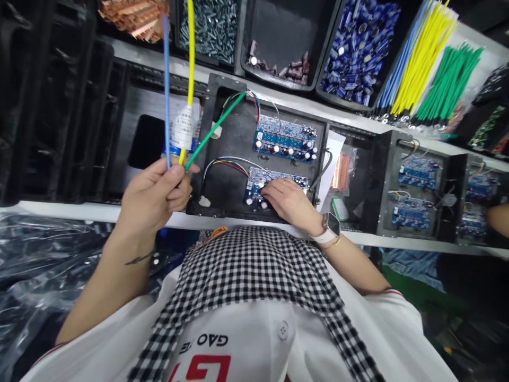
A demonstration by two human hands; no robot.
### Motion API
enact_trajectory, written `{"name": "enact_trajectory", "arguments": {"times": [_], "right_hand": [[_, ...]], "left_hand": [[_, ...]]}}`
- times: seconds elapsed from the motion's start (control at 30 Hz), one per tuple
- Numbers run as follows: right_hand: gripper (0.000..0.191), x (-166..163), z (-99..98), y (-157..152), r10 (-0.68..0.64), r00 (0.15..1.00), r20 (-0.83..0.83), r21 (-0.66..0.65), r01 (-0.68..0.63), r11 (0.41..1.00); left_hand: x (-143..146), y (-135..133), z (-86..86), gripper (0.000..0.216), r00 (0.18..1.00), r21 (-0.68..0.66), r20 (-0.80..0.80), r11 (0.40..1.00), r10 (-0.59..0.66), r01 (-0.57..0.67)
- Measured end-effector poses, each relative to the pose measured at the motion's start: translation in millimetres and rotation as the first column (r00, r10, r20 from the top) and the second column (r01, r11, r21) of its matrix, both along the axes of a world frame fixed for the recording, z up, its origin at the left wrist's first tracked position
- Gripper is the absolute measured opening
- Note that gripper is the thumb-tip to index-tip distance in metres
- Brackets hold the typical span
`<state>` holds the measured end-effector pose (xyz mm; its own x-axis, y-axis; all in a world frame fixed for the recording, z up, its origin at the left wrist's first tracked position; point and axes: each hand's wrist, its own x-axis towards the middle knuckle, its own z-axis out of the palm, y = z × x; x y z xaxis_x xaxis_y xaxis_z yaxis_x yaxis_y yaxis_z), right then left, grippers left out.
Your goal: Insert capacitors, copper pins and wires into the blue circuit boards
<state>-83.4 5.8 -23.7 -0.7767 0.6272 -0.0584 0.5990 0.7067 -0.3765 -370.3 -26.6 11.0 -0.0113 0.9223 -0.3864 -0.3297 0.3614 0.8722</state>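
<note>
My left hand [157, 185] is raised left of the black tray [233, 143], its fingers closed on a fan of wires. These are a blue wire [166, 90], a yellow wire [191, 58] and a green wire [217, 124]. A white printed cylinder [183, 127] covers a stretch of the yellow one; whether it wraps that wire cannot be told. In the tray lie an upper circuit board [284, 139] and a lower circuit board [254, 187] with thin coloured leads. My right hand [287, 199] rests over the lower board, fingers bent together at its components; the fingertips are partly hidden.
Along the back stand bins of copper strips [137, 18], metal screws [210, 29], brown parts [300, 69] and blue capacitors [353, 53]. Bundles of yellow wires [425, 58] and green wires [449, 82] lie farther right. Another tray [384, 185] holds boards; another person's arm [499, 218] shows at right.
</note>
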Motion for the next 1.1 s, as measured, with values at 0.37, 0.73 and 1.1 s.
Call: {"name": "enact_trajectory", "arguments": {"times": [0.37, 0.73, 1.1], "right_hand": [[0.025, 1.3, 3.5, -1.5, 0.034, 0.997, 0.071, 0.017, -0.035, 0.999], [0.024, -1.8, 11.7, -4.4, 0.040, 0.991, 0.128, 0.011, -0.041, 0.999], [0.050, -97.3, 48.1, 53.3, -0.275, 0.785, -0.555, -0.396, 0.041, 0.917]], "left_hand": [[0.7, -5.7, 4.3, 0.016, 0.999, 0.035, -0.045, 0.999, -0.016, 0.018], [1.3, -16.3, 8.7, 0.017, 0.999, -0.038, -0.046, 0.999, 0.001, -0.003], [2.2, -27.3, 27.1, 0.020, 0.825, -0.121, 0.546, 0.961, -0.144, 0.248]]}}
